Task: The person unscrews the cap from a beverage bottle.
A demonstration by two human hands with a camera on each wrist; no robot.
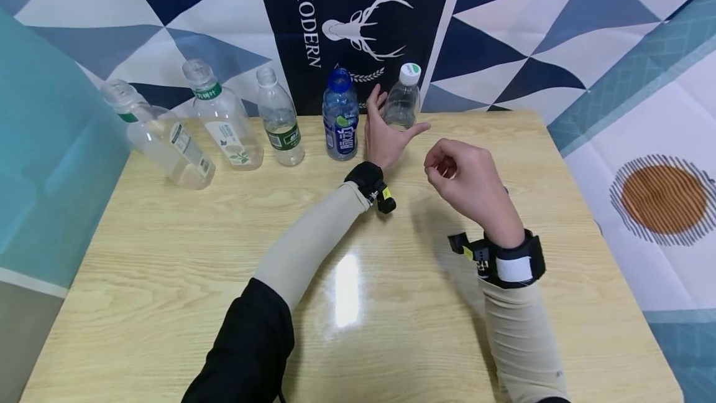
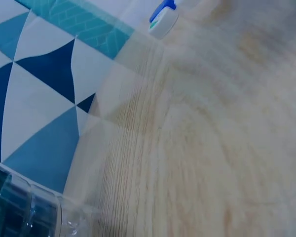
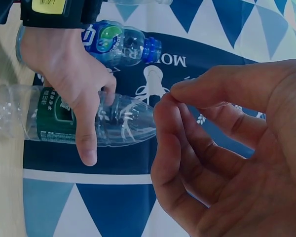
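Note:
At the back of the table, my left hand (image 1: 387, 135) is at a clear plastic bottle (image 1: 403, 104) with a white cap and green label. Its fingers are spread and its thumb is straight; in the right wrist view it overlaps the bottle (image 3: 128, 121), and firm contact is unclear. Just right of it, my right hand (image 1: 468, 182) hovers with fingers curled and thumb meeting the index fingertip. Nothing shows between those fingertips (image 3: 165, 101). A blue-capped bottle (image 1: 340, 120) stands immediately left of the left hand.
Farther left stand a small green-labelled bottle (image 1: 282, 120), a larger clear bottle (image 1: 226, 120) and another leaning in view (image 1: 162, 135). The left wrist view shows a white cap (image 2: 164, 23) beside a blue piece (image 2: 163, 7). A patterned cloth (image 1: 503, 36) rises behind the table (image 1: 224, 266).

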